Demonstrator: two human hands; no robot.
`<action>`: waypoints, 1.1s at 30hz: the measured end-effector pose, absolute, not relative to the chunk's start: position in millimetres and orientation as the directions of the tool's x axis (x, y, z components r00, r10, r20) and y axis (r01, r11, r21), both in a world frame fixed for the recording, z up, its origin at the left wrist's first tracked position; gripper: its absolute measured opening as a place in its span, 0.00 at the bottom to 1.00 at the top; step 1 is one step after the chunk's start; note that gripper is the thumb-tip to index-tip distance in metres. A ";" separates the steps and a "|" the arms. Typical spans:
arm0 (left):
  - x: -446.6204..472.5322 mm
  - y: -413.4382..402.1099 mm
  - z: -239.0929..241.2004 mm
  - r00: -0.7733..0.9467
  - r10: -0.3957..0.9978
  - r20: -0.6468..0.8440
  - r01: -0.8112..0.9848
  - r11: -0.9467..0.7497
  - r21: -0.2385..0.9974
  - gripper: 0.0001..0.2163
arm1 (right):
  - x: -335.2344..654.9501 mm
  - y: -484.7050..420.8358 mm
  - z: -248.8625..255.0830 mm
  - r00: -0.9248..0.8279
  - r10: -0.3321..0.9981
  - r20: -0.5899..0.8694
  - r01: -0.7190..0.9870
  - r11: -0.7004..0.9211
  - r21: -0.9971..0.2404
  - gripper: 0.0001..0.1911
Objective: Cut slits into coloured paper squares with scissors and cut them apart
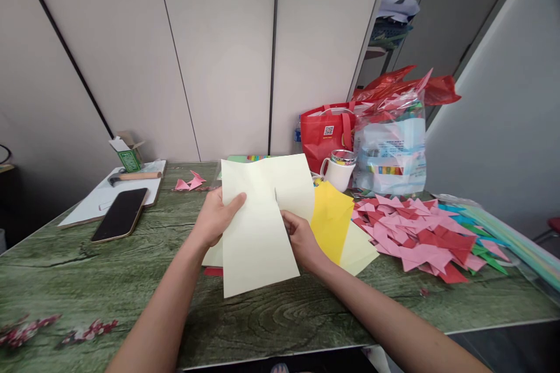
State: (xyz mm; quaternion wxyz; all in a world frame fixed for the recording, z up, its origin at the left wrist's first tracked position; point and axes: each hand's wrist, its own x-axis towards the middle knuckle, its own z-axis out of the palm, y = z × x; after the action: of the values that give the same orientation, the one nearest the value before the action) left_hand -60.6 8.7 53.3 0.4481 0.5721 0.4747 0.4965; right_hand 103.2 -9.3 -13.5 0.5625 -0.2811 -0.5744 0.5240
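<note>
A pale cream sheet of paper (258,233) is held up over the table, partly split from its lower edge. Its left part hangs down toward me, while the right part bends away. My left hand (217,215) pinches the sheet's left edge, thumb on the front and fingers behind. Close to the split is my right hand (300,239), its fingers curled closed; what they grip is hidden by the paper. A thin dark sliver shows at the top of the split. Yellow paper (331,215) and more cream paper (361,247) lie behind and right of that hand.
Folded pink and red paper pieces (411,233) are heaped at right. Behind stand a white mug (339,175), a red bag (321,143) and a stuffed plastic bag (389,151). A phone (120,215), hammer (135,176) and small opened box (129,157) lie left.
</note>
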 end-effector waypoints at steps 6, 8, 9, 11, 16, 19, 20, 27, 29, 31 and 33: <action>-60.9 8.8 53.3 0.060 0.986 0.157 0.102 -0.163 0.981 0.11 | 103.3 -10.0 -14.9 -0.215 0.912 0.350 -0.267 0.290 -0.919 0.15; -61.0 8.5 53.6 0.058 0.986 0.157 0.109 -0.163 0.981 0.11 | 103.4 -10.4 -14.7 -0.214 0.913 0.346 -0.267 0.286 -0.920 0.15; -61.0 8.4 53.7 0.057 0.986 0.158 0.113 -0.163 0.980 0.11 | 103.5 -10.5 -14.6 -0.212 0.914 0.345 -0.268 0.285 -0.920 0.15; -61.1 8.5 53.5 0.059 0.985 0.160 0.116 -0.166 0.979 0.12 | 103.4 -10.4 -14.2 -0.210 0.916 0.342 -0.268 0.283 -0.921 0.15; -61.6 9.3 52.7 0.059 0.984 0.167 0.120 -0.173 0.978 0.12 | 102.9 -9.7 -13.5 -0.196 0.923 0.330 -0.263 0.275 -0.925 0.14; -61.7 9.2 52.9 0.057 0.984 0.169 0.126 -0.175 0.976 0.11 | 102.9 -9.4 -13.9 -0.191 0.927 0.323 -0.262 0.268 -0.927 0.13; -61.6 9.0 53.1 0.056 0.984 0.168 0.128 -0.174 0.976 0.11 | 103.0 -9.4 -14.1 -0.190 0.928 0.321 -0.260 0.268 -0.928 0.13; -60.1 6.8 55.7 0.057 0.985 0.160 0.126 -0.166 0.978 0.12 | 102.7 -10.1 -14.1 -0.174 0.933 0.314 -0.242 0.269 -0.932 0.13; -59.8 6.1 56.2 0.054 0.985 0.164 0.130 -0.169 0.977 0.12 | 102.7 -10.5 -13.6 -0.173 0.933 0.314 -0.238 0.270 -0.933 0.13; -59.8 5.6 56.4 0.053 0.984 0.169 0.134 -0.174 0.975 0.12 | 102.6 -10.6 -13.3 -0.170 0.934 0.315 -0.236 0.271 -0.933 0.13; -59.8 5.4 56.5 0.055 0.984 0.171 0.137 -0.177 0.975 0.12 | 102.5 -10.5 -13.0 -0.169 0.934 0.314 -0.243 0.270 -0.932 0.12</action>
State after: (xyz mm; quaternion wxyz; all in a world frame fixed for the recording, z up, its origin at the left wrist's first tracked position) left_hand -59.8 5.4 56.5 0.4284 0.5866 0.4775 0.4944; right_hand 102.5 -10.5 -13.0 0.5660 -0.3082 -0.5607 0.5198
